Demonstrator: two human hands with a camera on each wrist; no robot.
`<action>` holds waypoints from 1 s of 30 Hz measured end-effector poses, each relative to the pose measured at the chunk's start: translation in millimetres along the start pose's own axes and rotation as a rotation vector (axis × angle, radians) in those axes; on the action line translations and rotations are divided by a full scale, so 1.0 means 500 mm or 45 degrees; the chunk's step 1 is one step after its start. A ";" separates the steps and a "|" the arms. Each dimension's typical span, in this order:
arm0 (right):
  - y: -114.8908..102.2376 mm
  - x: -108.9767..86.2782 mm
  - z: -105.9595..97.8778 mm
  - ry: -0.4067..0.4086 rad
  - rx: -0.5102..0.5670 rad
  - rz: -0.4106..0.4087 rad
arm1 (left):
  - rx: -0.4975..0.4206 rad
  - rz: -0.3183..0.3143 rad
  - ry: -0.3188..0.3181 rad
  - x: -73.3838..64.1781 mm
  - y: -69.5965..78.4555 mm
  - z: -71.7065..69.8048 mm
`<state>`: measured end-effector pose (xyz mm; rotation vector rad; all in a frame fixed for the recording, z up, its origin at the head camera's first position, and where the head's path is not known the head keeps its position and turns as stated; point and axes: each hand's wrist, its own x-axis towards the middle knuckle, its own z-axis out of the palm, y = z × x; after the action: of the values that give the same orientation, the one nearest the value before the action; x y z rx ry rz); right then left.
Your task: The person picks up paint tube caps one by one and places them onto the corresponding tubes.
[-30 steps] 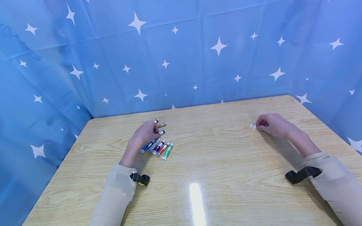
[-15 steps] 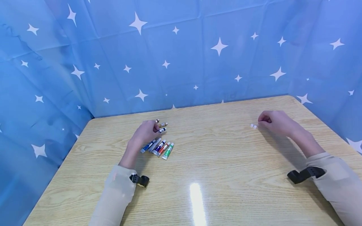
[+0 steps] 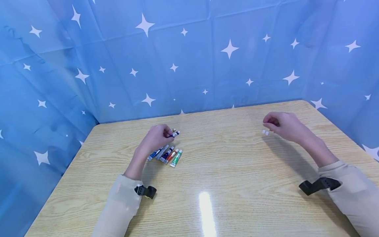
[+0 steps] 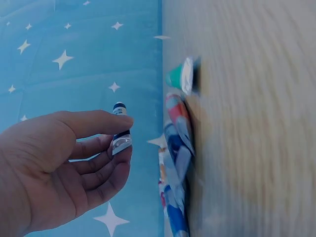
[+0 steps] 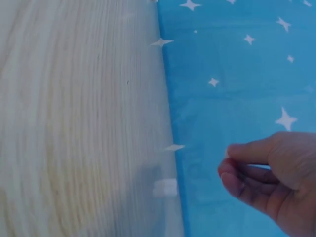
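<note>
Behind everything hangs a blue curtain (image 3: 189,79) printed with white stars, and in front of it stretches the wood-grained table (image 3: 225,177). The person's right hand (image 3: 285,126) hovers over its far right part, thumb and fingertips brought together; whether something small sits between them cannot be told. The left hand (image 3: 155,137) has its thumb and fingers clamped on a paint tube (image 3: 176,134) with a dark cap, held off the wood above the far left part.

Below that hand a blue tube (image 3: 154,154), a grey tube, a dark purple-blue tube, an orange-red tube (image 3: 171,156) and a green tube (image 3: 176,158) lie side by side at a slant. An ochre tube (image 3: 173,130) shows partly behind the fingers. Two small white pieces (image 3: 267,133) lie just beside each other near the right hand.

The step in hand looks like moving the tube singly. It would go best with a light pinch on its body, since a soft tube probably dents under a hard squeeze, and with enough height to pass its neighbours. The right hand should keep its fingertips off the white pieces, which look easy to knock.
</note>
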<state>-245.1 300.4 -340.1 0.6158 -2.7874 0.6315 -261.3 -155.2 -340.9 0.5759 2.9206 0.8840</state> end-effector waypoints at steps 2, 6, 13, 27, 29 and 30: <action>-0.009 0.000 0.000 0.023 -0.003 -0.025 | -0.028 0.014 0.000 -0.002 0.009 0.000; -0.030 0.001 -0.003 0.046 0.000 -0.052 | -0.071 0.056 0.002 -0.003 0.024 0.002; -0.068 -0.002 -0.005 0.111 0.055 -0.117 | -0.150 0.143 -0.009 -0.010 0.041 0.011; -0.143 -0.006 0.002 0.274 0.111 -0.307 | -0.151 0.266 -0.025 -0.035 0.096 0.014; -0.155 -0.007 0.002 0.286 0.131 -0.324 | -0.156 0.286 -0.021 -0.037 0.105 0.015; -0.161 -0.007 0.002 0.294 0.140 -0.338 | -0.158 0.296 -0.019 -0.039 0.109 0.016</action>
<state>-206.4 235.2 -312.9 0.8573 -2.4171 0.7492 -223.8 -116.1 -319.6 0.9212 2.7992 1.0684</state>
